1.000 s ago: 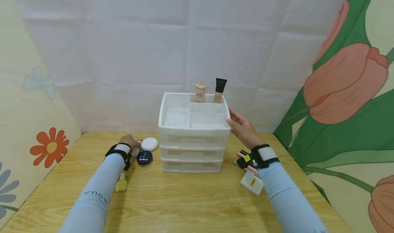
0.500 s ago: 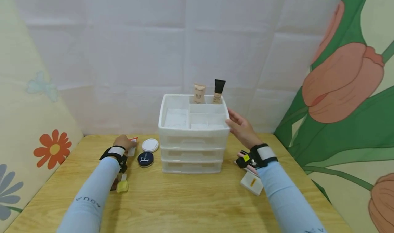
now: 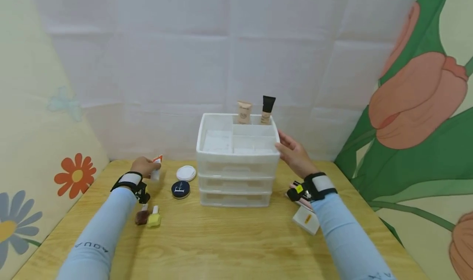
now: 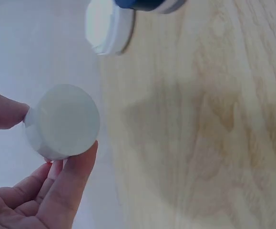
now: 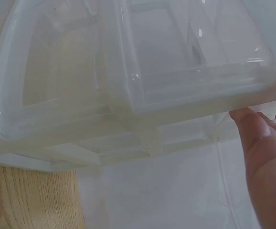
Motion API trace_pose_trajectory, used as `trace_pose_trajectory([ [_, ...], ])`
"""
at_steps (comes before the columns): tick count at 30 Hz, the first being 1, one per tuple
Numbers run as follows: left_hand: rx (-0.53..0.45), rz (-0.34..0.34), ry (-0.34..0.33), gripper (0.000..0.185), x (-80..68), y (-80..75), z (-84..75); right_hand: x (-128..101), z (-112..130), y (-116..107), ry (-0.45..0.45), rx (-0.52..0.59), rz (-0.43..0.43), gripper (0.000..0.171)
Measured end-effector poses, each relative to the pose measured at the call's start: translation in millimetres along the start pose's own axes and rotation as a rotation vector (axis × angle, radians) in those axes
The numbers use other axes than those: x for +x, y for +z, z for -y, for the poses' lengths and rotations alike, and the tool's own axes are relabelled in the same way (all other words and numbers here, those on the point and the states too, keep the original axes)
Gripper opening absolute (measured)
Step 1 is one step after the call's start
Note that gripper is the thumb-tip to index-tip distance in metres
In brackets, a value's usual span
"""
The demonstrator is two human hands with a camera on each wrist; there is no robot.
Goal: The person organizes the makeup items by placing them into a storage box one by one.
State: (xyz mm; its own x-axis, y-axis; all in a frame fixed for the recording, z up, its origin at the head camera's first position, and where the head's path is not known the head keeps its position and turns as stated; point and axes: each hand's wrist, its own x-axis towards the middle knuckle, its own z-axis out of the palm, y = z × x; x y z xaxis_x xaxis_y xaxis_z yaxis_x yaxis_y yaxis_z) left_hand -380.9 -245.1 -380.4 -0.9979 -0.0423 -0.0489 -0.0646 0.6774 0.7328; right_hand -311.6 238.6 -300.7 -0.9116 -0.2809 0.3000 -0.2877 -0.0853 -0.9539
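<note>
- Wooden table (image 3: pixel 229 239) is carrying a row of cosmetics and a drawer organiser, and the sorting looks only just begun: two tubes are standing in the organiser, and most of the small items are lying loose on the wood.
- Far left, the left hand (image 3: pixel 143 166) is holding a small white tube (image 3: pixel 157 170) above the table, well left of the organiser; in the left wrist view the thumb and fingers (image 4: pixel 66 186) are pinching it around its round white end (image 4: pixel 64 120).
- Near that forearm, a brown nail polish bottle (image 3: pixel 142 216) and a yellow nail polish bottle (image 3: pixel 154 219) are lying side by side, touching or nearly so.
- A round white compact (image 3: pixel 186 173) and a dark blue compact (image 3: pixel 180 189) are sitting just left of the organiser.
- The white plastic organiser (image 3: pixel 237 177) is showing three shut drawers; I cannot tell what they hold. Its open top tray has several compartments: a beige BB cream tube (image 3: pixel 244 112) and a black-capped foundation tube (image 3: pixel 267 109) are standing upright at the far side, and the nearer compartments are looking empty.
- The right hand (image 3: pixel 293 154) is resting against the organiser's right top edge, its fingers (image 5: pixel 261 138) lying straight and together, gripping nothing.
- Far right, pink items (image 3: pixel 301 191) I cannot identify and a small white box (image 3: pixel 306 220) are lying partly under the right wrist.
</note>
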Motion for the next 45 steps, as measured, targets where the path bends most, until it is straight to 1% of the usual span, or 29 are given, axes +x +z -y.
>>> trace_pose_trajectory([
  [3, -0.063, 0.003, 0.033, 0.052, -3.6, -6.2, -5.3, 2, -1, -2, -0.009, 0.021, 0.011, 0.055],
  [6, -0.118, 0.001, 0.045, 0.052, -7.4, -11.7, -11.0, 3, -1, -2, -0.017, 0.024, 0.021, 0.056],
  [10, -0.164, -0.004, 0.060, 0.051, -12.3, -19.8, -21.9, 4, -2, -3, -0.022, 0.016, 0.024, 0.056],
  [18, -0.272, -0.008, 0.105, 0.052, -17.9, -38.0, -49.5, 6, -2, -5, -0.017, 0.016, 0.019, 0.057],
  [24, -0.337, -0.044, 0.183, 0.055, -25.6, -49.9, -74.4, 7, -3, -6, -0.022, 0.011, 0.016, 0.056],
  [26, -0.351, -0.051, 0.219, 0.057, -29.8, -53.6, -85.2, 7, -3, -7, -0.031, 0.011, 0.026, 0.056],
  [30, -0.362, -0.075, 0.300, 0.055, -38.6, -58.0, -109.7, 6, -4, -8, -0.043, 0.012, 0.035, 0.055],
  [35, -0.366, -0.090, 0.408, 0.049, -48.9, -58.4, -141.7, 6, -2, -10, -0.039, 0.011, 0.031, 0.055],
  [39, -0.409, -0.075, 0.481, 0.045, -56.7, -54.2, -167.3, 6, 0, -11, -0.030, 0.007, 0.028, 0.055],
  [42, -0.437, -0.055, 0.521, 0.043, -61.4, -48.4, -186.1, 6, 2, -12, -0.025, 0.003, 0.023, 0.056],
  [45, -0.443, -0.029, 0.559, 0.042, -64.3, -41.6, -203.9, 6, 2, -13, -0.021, -0.002, 0.017, 0.056],
])
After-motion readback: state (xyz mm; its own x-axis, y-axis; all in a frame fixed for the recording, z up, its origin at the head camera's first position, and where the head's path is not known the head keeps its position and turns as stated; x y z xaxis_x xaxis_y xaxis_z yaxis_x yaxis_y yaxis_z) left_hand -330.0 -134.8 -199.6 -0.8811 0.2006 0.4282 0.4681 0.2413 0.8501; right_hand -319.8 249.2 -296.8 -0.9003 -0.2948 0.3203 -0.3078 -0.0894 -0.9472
